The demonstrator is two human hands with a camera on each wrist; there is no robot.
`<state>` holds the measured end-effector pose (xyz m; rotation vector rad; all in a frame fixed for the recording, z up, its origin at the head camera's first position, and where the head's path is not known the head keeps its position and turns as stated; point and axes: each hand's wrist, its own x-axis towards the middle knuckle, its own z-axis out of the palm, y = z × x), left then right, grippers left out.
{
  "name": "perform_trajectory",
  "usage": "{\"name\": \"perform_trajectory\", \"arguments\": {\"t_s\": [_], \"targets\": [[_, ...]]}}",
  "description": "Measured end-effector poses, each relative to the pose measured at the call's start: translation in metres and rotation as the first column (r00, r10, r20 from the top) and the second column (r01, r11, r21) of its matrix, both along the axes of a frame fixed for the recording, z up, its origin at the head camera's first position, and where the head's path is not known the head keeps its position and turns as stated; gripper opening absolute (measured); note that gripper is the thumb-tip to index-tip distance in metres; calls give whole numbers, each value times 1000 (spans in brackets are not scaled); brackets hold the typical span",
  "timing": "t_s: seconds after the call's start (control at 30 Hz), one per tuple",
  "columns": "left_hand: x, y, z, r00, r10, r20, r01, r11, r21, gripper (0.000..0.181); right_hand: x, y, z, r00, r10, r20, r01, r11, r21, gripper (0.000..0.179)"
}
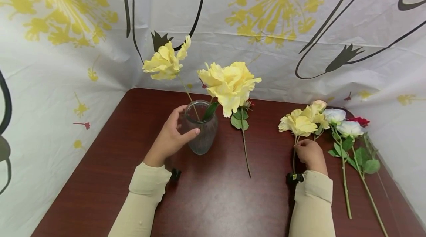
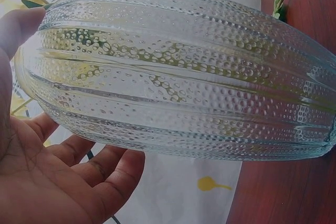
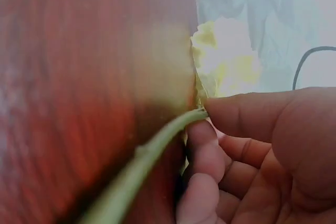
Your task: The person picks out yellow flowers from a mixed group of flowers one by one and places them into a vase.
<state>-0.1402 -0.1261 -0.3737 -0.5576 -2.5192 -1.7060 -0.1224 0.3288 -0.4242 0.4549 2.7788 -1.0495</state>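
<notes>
Curling about the left side of the glass vase [image 1: 201,141], the left hand [image 1: 171,129] holds it near the rim, its grip spread around the glass with the thumb on the near side. The vase is upright on the dark red-brown counter [image 1: 226,203]. Two yellow flowers rise from its mouth: one bloom [image 1: 163,62] leans out above and left of the vase, the other, fuller bloom [image 1: 231,83] leans out above and right.

Well to the vase's right, the right hand [image 1: 311,152] pinches the stem of another yellow flower [image 1: 300,124] between thumb and fingers, the grip pressed together on it. Just right of the vase, a red flower [image 1: 244,123] lies on the counter, its head partly hidden by the fuller bloom.

Farthest right of the vase lie a pale bluish-white rose [image 1: 334,115], a second white rose [image 1: 351,129] and a red bloom [image 1: 360,121]. Behind the vase hangs a patterned white sheet [image 1: 213,41].
</notes>
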Motion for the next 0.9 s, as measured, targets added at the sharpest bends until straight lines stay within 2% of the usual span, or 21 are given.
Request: {"name": "perform_trajectory", "arguments": {"t_s": [0.1,0.23,0.37,0.53,0.67,0.7,0.73,0.8,0.83,0.9], "targets": [[0,0,0,1000,1,-2,-1,1000,0,75,1,0,0,1000,-17,-10,16,998,-68,19],[0,0,0,1000,-4,-5,4,1000,1,76,3,-3,4,998,-55,-29,50,988,-143,26],[0,0,0,1000,-9,-8,9,1000,4,77,4,-10,14,993,-96,-75,83,984,-155,32],[1,0,1,1000,-2,-3,2,1000,1,76,5,-19,32,976,-141,-163,109,976,-189,33],[1,1,2,1000,0,2,0,1000,2,77,4,-26,46,950,-140,-280,60,959,-276,24],[1,1,2,1000,-1,3,1,1000,3,77,4,-29,49,940,-142,-311,36,946,-323,21],[1,1,2,1000,-1,2,1,1000,3,77,4,-32,52,928,-151,-340,7,921,-390,19],[0,1,1,1000,-1,2,1,1000,3,77,4,-39,58,898,-186,-398,-57,850,-524,18],[0,1,1,1000,1,1,-1,1000,3,77,4,-43,60,880,-217,-422,-92,794,-601,18],[1,1,1,1000,2,1,-2,1000,1,77,4,-52,65,844,-299,-445,-170,638,-751,19]]}}
